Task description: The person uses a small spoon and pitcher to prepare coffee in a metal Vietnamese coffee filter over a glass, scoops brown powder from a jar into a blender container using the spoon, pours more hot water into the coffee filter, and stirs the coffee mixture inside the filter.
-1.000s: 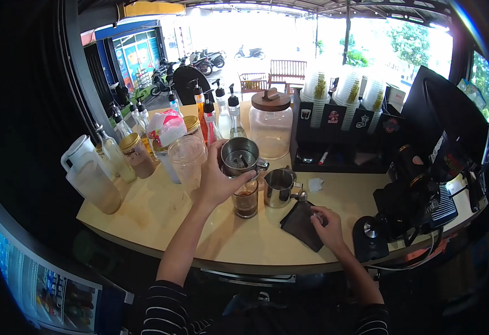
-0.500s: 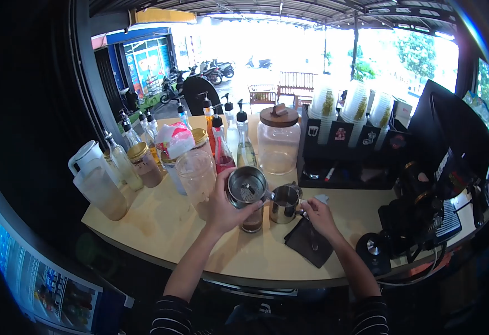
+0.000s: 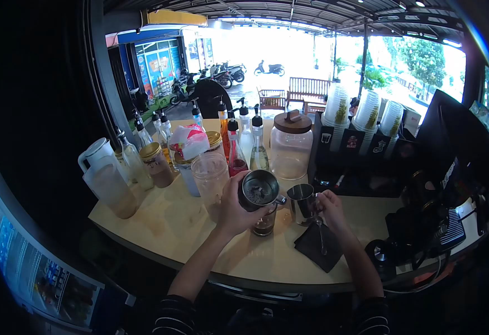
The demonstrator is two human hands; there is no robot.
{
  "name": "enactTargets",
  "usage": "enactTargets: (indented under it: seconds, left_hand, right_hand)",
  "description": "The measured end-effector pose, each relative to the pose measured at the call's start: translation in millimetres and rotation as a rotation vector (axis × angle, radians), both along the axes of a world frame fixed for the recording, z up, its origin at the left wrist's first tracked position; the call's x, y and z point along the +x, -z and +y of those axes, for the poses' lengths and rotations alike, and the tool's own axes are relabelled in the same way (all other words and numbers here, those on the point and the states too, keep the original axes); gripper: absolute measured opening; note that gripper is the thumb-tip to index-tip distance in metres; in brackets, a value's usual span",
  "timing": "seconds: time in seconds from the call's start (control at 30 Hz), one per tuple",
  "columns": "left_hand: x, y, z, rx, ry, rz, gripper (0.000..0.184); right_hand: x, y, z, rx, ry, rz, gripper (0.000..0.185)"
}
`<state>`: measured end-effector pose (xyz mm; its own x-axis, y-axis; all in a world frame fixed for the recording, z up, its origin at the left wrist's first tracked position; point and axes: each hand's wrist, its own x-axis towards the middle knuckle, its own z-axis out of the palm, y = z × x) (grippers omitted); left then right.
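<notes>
My left hand (image 3: 237,207) is wrapped round a metal pitcher (image 3: 260,192), whose open mouth faces me and shows clear liquid inside. Directly below it stands a glass (image 3: 264,225) with dark brown contents, its top hidden by the pitcher. To the right is a second metal pitcher (image 3: 300,205), slightly tilted; my right hand (image 3: 332,211) is closed at its handle. A thin spoon (image 3: 322,239) hangs down from the right hand, over a folded dark cloth (image 3: 311,251) on the counter.
Left on the counter (image 3: 222,259) are plastic jugs (image 3: 107,187), lidded jars (image 3: 156,166) and several pump bottles (image 3: 236,148). A large wooden-lidded jar (image 3: 291,151) stands behind the pitchers. Right are a black cup holder (image 3: 345,153) with stacked plastic cups (image 3: 365,111) and dark machines (image 3: 417,201).
The view has shifted, so everything appears further right and slightly lower. My right hand has closed more fully at the second pitcher's handle, and that pitcher leans more. The left hand keeps its pitcher above the glass.
</notes>
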<state>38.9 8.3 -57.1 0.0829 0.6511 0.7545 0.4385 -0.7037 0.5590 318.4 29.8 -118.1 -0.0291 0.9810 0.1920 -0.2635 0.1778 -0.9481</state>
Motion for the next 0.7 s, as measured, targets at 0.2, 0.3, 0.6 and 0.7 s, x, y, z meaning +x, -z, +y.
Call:
enactTargets:
  seconds: [0.2,0.3,0.6,0.7]
  left_hand:
    - [0,-23,-4,0.068,-0.097,0.227,0.079]
    - [-3,-29,4,0.064,-0.096,0.329,0.081]
    - [-11,-45,14,0.003,-0.005,0.451,0.082]
    - [-13,-46,16,0.002,0.023,0.449,0.083]
  right_hand:
    - [3,-56,-9,0.207,0.081,-0.021,0.016]
    - [-2,-93,-21,0.199,0.105,-0.069,0.017]
    - [-14,-157,-29,0.213,0.063,-0.329,0.017]
    - [-15,-164,-27,0.185,0.030,-0.398,0.018]
